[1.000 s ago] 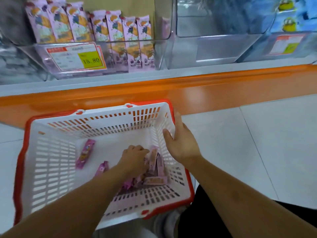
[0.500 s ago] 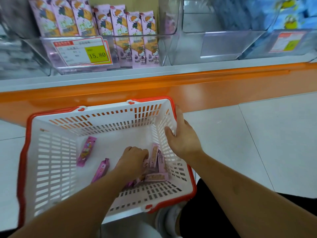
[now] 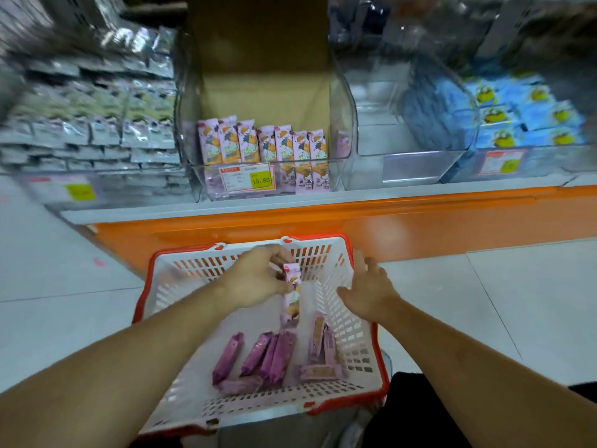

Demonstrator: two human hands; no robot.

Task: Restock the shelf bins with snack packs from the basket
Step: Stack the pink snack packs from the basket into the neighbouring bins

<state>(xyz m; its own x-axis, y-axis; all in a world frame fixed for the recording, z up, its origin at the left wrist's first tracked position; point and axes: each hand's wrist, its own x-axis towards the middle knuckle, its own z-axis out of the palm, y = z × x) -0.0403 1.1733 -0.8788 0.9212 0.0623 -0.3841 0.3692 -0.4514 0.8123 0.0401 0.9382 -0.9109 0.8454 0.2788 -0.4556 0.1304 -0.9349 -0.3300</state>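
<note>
A white basket with a red rim (image 3: 381, 367) sits on the floor below me. Several purple snack packs (image 3: 258, 360) lie on its bottom. My left hand (image 3: 258, 279) is raised over the basket and grips one purple snack pack (image 3: 292, 292), which hangs upright from my fingers. My right hand (image 3: 368, 289) hovers at the basket's right wall with fingers spread, holding nothing. Ahead on the shelf stands a clear bin (image 3: 342, 124) with a row of matching purple packs (image 3: 261, 143) upright at its front and a price tag (image 3: 247, 181).
An orange shelf base (image 3: 387, 221) runs across behind the basket. A clear bin (image 3: 403, 156) to the right holds nothing visible. Further right is a bin of blue packs (image 3: 517, 118); silver packs (image 3: 97, 124) fill the left. Grey floor tiles (image 3: 484, 302) lie to the right.
My left hand has lifted out of the pile with one purple pack. My right hand came off the basket rim. The view tilted up, showing more of the shelf.
</note>
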